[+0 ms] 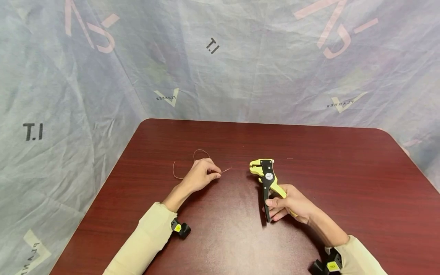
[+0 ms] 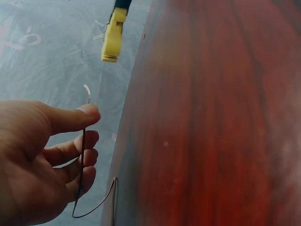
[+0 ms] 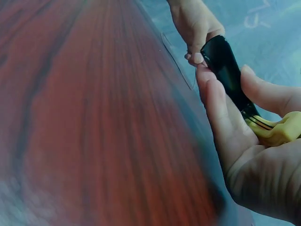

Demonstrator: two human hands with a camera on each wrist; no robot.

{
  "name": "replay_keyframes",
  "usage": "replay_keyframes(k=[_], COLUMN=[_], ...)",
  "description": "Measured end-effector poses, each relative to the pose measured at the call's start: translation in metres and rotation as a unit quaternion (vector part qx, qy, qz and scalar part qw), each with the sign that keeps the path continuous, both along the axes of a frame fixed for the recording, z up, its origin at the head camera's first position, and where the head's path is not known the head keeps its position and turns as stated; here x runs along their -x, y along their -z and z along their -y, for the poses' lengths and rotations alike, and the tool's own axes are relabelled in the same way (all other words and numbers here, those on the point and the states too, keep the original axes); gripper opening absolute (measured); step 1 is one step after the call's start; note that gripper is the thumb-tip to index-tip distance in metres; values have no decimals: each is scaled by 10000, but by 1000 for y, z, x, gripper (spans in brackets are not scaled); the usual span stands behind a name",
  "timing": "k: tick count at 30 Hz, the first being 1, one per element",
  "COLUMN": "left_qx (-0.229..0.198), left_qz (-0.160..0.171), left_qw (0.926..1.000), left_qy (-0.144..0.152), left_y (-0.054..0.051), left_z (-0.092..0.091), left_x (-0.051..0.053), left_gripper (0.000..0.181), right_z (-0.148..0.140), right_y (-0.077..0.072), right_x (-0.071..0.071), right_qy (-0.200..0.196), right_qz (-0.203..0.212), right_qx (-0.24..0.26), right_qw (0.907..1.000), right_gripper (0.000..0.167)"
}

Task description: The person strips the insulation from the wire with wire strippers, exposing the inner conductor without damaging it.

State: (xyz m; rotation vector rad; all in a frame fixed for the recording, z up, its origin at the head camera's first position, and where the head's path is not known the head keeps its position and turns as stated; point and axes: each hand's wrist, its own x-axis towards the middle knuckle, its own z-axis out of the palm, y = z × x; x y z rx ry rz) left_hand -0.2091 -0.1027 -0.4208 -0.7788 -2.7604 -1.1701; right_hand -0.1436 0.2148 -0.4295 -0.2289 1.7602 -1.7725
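Note:
My left hand (image 1: 202,175) pinches a thin brown wire (image 2: 83,160) between thumb and fingers. A short end of it pokes out past the fingertips, and in the left wrist view its tip looks bare and frayed. The rest of the wire loops behind the hand over the table. To the right, my right hand (image 1: 295,203) grips a yellow and black wire stripper (image 1: 269,176) by its handles, its head pointing away from me. A gap lies between the stripper's head and the wire's end. The right wrist view shows the stripper's black handle (image 3: 228,70) between thumb and fingers.
A dark red wood-grain table (image 1: 220,236) lies under both hands. On it, beyond the stripper, is a tiny thin scrap (image 1: 290,158), too small to identify. Printed grey cloth (image 1: 220,76) hangs behind the table and along its left side.

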Motion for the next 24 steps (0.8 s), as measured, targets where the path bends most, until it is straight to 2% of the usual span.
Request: replay_keyframes(k=[8,13,18,21,24], left_qx=[825,1168,1457,1543,1577], left_qz=[-427,-737,-859,-917,-951], left_qw=[9956,9903,9854,9836,9827], left_qy=[133,168,178,182,192], left_y=[3,5,6,7,7], left_z=[-1,-1,-1,-1,-1], left_x=[-1,-2,-3,-4,-4], left_gripper=[8,7,7,7,7], right_z=[1,2,2,2,3], right_y=[6,5,1,-2,-5], right_x=[2,4,4,3,0], right_qy=[-109,-217,-377,-410,-230], right_qz=[290,434,557,452,17], right_qx=[-202,-236,-243,-383,-851], right_qw=[9993,9985,9974,9974,9961], right_gripper=[22,21,24,29,31])
